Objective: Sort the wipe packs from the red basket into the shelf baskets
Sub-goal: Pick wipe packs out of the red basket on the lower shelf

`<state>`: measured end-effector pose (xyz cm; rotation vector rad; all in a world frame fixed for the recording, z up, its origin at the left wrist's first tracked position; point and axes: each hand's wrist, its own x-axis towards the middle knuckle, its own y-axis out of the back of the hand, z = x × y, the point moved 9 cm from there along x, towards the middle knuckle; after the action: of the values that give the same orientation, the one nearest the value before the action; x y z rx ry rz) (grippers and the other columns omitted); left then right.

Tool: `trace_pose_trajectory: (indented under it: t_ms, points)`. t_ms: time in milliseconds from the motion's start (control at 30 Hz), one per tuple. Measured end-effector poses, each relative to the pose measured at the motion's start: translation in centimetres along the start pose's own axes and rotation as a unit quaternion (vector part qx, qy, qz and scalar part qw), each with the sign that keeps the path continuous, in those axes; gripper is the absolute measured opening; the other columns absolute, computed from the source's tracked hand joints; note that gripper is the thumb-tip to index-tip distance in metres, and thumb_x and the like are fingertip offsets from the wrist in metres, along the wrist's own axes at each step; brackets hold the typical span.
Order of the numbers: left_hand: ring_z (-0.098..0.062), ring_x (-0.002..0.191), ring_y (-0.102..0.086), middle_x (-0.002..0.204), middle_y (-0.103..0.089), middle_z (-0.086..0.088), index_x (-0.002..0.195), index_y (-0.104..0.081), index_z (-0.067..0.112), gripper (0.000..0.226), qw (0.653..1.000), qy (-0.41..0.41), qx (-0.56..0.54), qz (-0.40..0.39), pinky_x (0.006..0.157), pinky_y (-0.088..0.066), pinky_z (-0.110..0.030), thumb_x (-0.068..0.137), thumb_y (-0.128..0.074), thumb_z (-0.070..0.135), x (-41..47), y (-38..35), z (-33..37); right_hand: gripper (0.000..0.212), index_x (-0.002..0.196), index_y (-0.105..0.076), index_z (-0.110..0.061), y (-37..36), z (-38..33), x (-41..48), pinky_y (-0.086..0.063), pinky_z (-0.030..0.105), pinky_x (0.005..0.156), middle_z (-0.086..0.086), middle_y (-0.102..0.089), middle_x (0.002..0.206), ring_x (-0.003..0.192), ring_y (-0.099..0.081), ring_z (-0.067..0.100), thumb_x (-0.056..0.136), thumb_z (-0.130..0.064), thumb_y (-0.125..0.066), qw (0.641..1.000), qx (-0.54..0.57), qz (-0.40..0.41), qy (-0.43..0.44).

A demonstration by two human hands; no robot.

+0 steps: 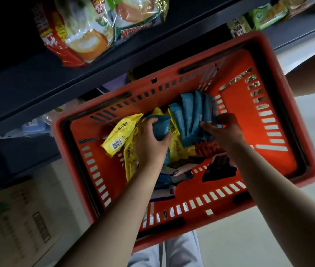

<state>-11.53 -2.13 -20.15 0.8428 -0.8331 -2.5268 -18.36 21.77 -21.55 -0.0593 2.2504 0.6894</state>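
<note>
A red basket [280, 120] fills the middle of the head view, tilted, with both my hands inside it. My left hand [150, 139] grips one blue wipe pack [160, 128] above several yellow wipe packs [120, 137]. My right hand [224, 130] holds a fanned stack of several blue wipe packs [191, 116] upright near the basket's far wall. More packs, white and dark ones, lie on the basket floor [177, 174] under my forearms.
A dark shelf board [71, 79] runs across above the basket, with snack bags [79, 31] on it. A cardboard box [12, 218] stands at the lower left on the pale floor. Another person's arm [314, 74] shows at the right edge.
</note>
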Motion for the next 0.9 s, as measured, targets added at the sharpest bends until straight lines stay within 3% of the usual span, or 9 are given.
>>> trace_pose_trajectory:
  t_ms: [67, 167, 267, 367, 433, 567, 633, 767, 900]
  points:
    - [-0.019, 0.102, -0.062, 0.117, -0.063, 0.000, 0.124, -0.052, 0.024, 0.045, 0.999, 0.019, -0.050, 0.002, 0.080, -0.057, -0.037, 0.084, -0.071, 0.030, -0.3, 0.8, -0.1, 0.059, 0.121, -0.048, -0.021, -0.2, 0.1, -0.4, -0.055, 0.032, 0.073, 0.004, -0.062, 0.116, 0.096, -0.064, 0.020, 0.075, -0.037, -0.080, 0.998, 0.060, -0.014, -0.018]
    - [-0.006, 0.078, -0.060, 0.100, -0.066, 0.002, 0.121, -0.057, 0.016, 0.027, 0.997, 0.010, -0.079, 0.011, 0.059, -0.046, -0.013, 0.095, -0.056, 0.022, -1.0, 3.0, 0.8, 0.066, 0.131, -0.046, -0.027, -0.2, -0.7, -2.7, -0.058, 0.037, 0.078, 0.010, -0.065, 0.119, 0.096, -0.069, 0.025, 0.074, -0.027, -0.078, 0.975, 0.200, -0.087, -0.041]
    - [-0.012, 0.070, -0.058, 0.082, -0.064, 0.004, 0.100, -0.064, 0.023, 0.014, 0.980, 0.045, -0.194, 0.007, 0.064, -0.046, -0.030, 0.098, -0.051, 0.022, -2.4, 5.8, 1.8, 0.066, 0.143, -0.037, -0.025, -0.2, -3.7, -7.2, -0.050, 0.049, 0.096, 0.017, -0.055, 0.135, 0.120, -0.058, 0.036, 0.085, -0.016, -0.067, 0.905, 0.352, -0.239, -0.012]
    - [-0.020, 0.091, -0.069, 0.093, -0.074, 0.004, 0.091, -0.070, 0.035, 0.019, 0.917, 0.141, -0.372, -0.014, 0.082, -0.055, -0.043, 0.097, -0.055, 0.026, -5.7, 9.0, 3.9, 0.061, 0.148, -0.029, -0.019, 0.8, -8.7, -14.0, -0.029, 0.062, 0.108, 0.024, -0.033, 0.150, 0.136, -0.033, 0.047, 0.091, -0.016, -0.048, 0.841, 0.413, -0.345, 0.058]
    - [-0.022, 0.095, -0.071, 0.101, -0.075, 0.001, 0.100, -0.068, 0.031, 0.015, 0.878, 0.170, -0.446, -0.045, 0.080, -0.057, -0.042, 0.097, -0.054, 0.026, -8.8, 12.3, 6.8, 0.064, 0.148, -0.030, -0.020, 2.0, -12.5, -19.1, -0.037, 0.058, 0.105, 0.021, -0.034, 0.149, 0.136, -0.034, 0.045, 0.089, -0.021, -0.056, 0.822, 0.431, -0.363, 0.080]
    - [-0.023, 0.104, -0.069, 0.116, -0.070, -0.005, 0.126, -0.057, 0.022, 0.039, 0.844, 0.141, -0.507, -0.102, 0.077, -0.057, -0.040, 0.090, -0.061, 0.035, -15.5, 20.2, 12.3, 0.052, 0.142, -0.041, -0.018, 5.3, -18.4, -28.8, -0.042, 0.056, 0.103, 0.020, -0.050, 0.137, 0.126, -0.049, 0.039, 0.092, -0.016, -0.056, 0.844, 0.423, -0.315, 0.098]
    - [-0.024, 0.102, -0.069, 0.117, -0.069, -0.008, 0.130, -0.053, 0.016, 0.038, 0.841, 0.108, -0.522, -0.092, 0.075, -0.057, -0.038, 0.094, -0.059, 0.024, -18.2, 24.5, 14.3, 0.038, 0.133, -0.050, -0.016, 6.8, -20.5, -32.5, -0.052, 0.048, 0.093, 0.013, -0.062, 0.121, 0.109, -0.061, 0.030, 0.096, -0.009, -0.051, 0.867, 0.404, -0.270, 0.109]
    - [-0.024, 0.090, -0.069, 0.111, -0.069, -0.012, 0.119, -0.059, 0.009, 0.026, 0.847, 0.100, -0.520, -0.050, 0.075, -0.056, -0.038, 0.093, -0.057, 0.010, -22.3, 32.4, 15.3, 0.022, 0.112, -0.062, -0.015, 8.1, -25.3, -39.1, -0.057, 0.036, 0.079, 0.005, -0.070, 0.100, 0.088, -0.066, 0.020, 0.092, -0.009, -0.057, 0.895, 0.352, -0.228, 0.154]
    - [-0.026, 0.088, -0.069, 0.102, -0.072, -0.012, 0.105, -0.066, 0.009, 0.015, 0.836, 0.109, -0.538, -0.018, 0.085, -0.053, -0.043, 0.092, -0.060, 0.015, -23.9, 40.0, 13.4, 0.024, 0.113, -0.062, -0.016, 6.5, -30.2, -44.1, -0.058, 0.035, 0.072, 0.002, -0.073, 0.097, 0.089, -0.070, 0.019, 0.089, -0.017, -0.063, 0.910, 0.281, -0.226, 0.205]
